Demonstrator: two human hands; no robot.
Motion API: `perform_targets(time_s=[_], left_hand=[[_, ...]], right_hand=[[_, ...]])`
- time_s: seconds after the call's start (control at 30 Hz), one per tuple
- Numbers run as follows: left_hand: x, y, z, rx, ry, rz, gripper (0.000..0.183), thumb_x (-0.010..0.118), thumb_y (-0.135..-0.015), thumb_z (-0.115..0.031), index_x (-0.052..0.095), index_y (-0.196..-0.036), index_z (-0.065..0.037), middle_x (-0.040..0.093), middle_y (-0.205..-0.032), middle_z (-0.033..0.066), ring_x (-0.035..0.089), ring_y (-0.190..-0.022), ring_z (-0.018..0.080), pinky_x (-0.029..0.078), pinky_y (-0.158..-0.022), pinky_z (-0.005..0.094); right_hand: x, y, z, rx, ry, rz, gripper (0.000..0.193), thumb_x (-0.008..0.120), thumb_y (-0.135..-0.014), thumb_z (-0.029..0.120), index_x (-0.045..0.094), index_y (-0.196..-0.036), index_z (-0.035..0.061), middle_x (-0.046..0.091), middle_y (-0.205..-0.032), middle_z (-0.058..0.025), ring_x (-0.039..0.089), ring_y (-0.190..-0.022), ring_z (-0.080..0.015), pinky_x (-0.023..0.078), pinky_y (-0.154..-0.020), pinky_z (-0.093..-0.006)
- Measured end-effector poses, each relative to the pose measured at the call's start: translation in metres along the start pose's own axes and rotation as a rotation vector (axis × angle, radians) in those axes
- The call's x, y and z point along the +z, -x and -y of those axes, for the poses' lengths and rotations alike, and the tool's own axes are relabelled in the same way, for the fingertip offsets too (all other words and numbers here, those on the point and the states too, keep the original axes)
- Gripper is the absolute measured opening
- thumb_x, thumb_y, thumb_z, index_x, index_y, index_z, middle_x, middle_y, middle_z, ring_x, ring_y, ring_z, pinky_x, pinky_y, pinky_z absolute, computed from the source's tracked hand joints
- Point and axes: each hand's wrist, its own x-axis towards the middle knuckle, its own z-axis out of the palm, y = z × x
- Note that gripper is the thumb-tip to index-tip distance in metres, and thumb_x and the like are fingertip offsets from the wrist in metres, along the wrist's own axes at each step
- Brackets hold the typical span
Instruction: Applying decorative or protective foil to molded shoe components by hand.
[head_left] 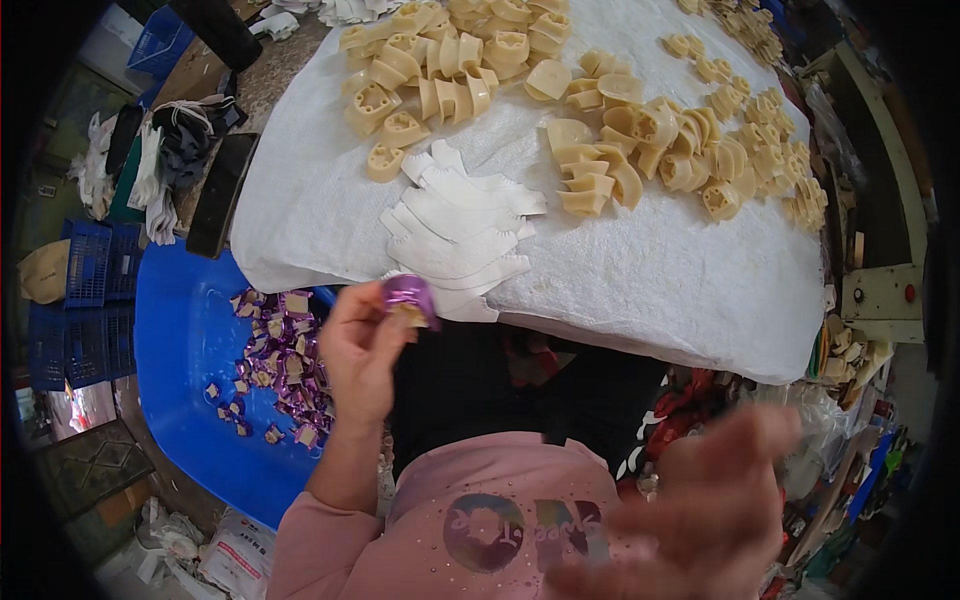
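Hanging nearest the camera, the R hand point(715, 490) is badly blurred; can't tell if it's open or closed, & no object shows clearly in it. Behind it, the pink shirt point(430, 460) & dark lap sit close up to the work edge, prob. so both arms reach w/o stretching. The L hand point(358, 355) pinches a shiny purple pc point(405, 292) btwn thumb & fingers, right by the table's near edge; a fingertip hold like that prob. leaves most of its surface free. Can't tell if the pc touches anything behind it. To the L, lower than the tabletop, the blue tub point(185, 340) holds a pile of purple pcs point(290, 375); being low & beside the arm prob. makes it an easy drop. White toothed-edge strips point(455, 235) lie fanned & overlapping on the white cloth point(310, 195), near ends toward the body, likely so single ones lift off quickly. Beyond, cream curved pcs point(440, 70) sit heaped, w/ another cream cluster point(640, 150) to the R, prob. kept back so the front stays workable. A dark flat slab point(222, 195), phone-like, rests off the cloth's L edge, prob. out of the way.
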Motion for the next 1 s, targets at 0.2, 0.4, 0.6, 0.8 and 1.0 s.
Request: perform_targets(time_s=[0.2, 0.4, 0.6, 0.8, 1.0], left_hand=[[-0.057, 0.001, 0.007, 0.044, -0.267, -0.323, 0.022, 0.059, -0.087, -0.001, 0.055, -0.108, 0.002, 0.061, -0.096, 0.0053, 0.057, -0.085, 0.0095, 0.046, -0.074, 0.0215], [-0.134, 0.024, 0.027, 0.103, -0.67, -0.581, 0.029, 0.056, -0.087, -0.002, 0.055, -0.116, 0.004, 0.061, -0.097, 0.0089, 0.059, -0.087, 0.0141, 0.046, -0.079, 0.0251], [-0.185, 0.052, 0.045, -0.015, -1.357, -0.668, 0.042, 0.051, -0.083, 0.001, 0.055, -0.124, -0.004, 0.054, -0.108, 0.0166, 0.051, -0.102, 0.0279, 0.038, -0.091, 0.0383], [-0.089, 0.005, 0.006, 0.328, -1.29, -0.425, 0.042, 0.056, -0.078, -0.002, 0.057, -0.12, -0.006, 0.049, -0.117, 0.0148, 0.042, -0.112, 0.0295, 0.031, -0.098, 0.0387], [-0.005, -0.023, 0.004, 0.43, -1.269, -0.095, 0.063, 0.075, -0.066, -0.013, 0.049, -0.124, -0.008, 0.045, -0.119, 0.0125, 0.038, -0.116, 0.0315, 0.025, -0.096, 0.0451]], right_hand=[[0.033, -0.014, 0.015, -0.144, -0.516, -0.265, 0.02, 0.072, -0.062, 0.022, 0.069, -0.078, 0.011, 0.063, -0.08, -0.0027, 0.056, -0.081, -0.0209, 0.042, -0.074, -0.0439], [0.045, -0.03, 0.0, -0.463, -0.381, -0.063, 0.024, 0.07, -0.064, 0.021, 0.069, -0.081, 0.005, 0.062, -0.085, -0.0032, 0.054, -0.091, -0.0211, 0.04, -0.083, -0.048], [0.057, -0.049, -0.058, -0.326, -0.053, 0.226, 0.022, 0.065, -0.069, 0.008, 0.063, -0.09, 0.0093, 0.059, -0.093, -0.0041, 0.054, -0.09, -0.0205, 0.042, -0.079, -0.035], [0.11, -0.064, -0.114, -0.121, 0.074, 0.108, 0.029, 0.062, -0.064, 0.002, 0.065, -0.092, 0.0053, 0.057, -0.091, -0.0074, 0.05, -0.093, -0.025, 0.035, -0.085, -0.0387], [0.161, -0.085, -0.107, -0.22, 0.131, 0.11, 0.009, 0.059, -0.069, 0.006, 0.063, -0.077, 0.0069, 0.053, -0.083, -0.0058, 0.048, -0.09, -0.0236, 0.033, -0.079, -0.0385]])
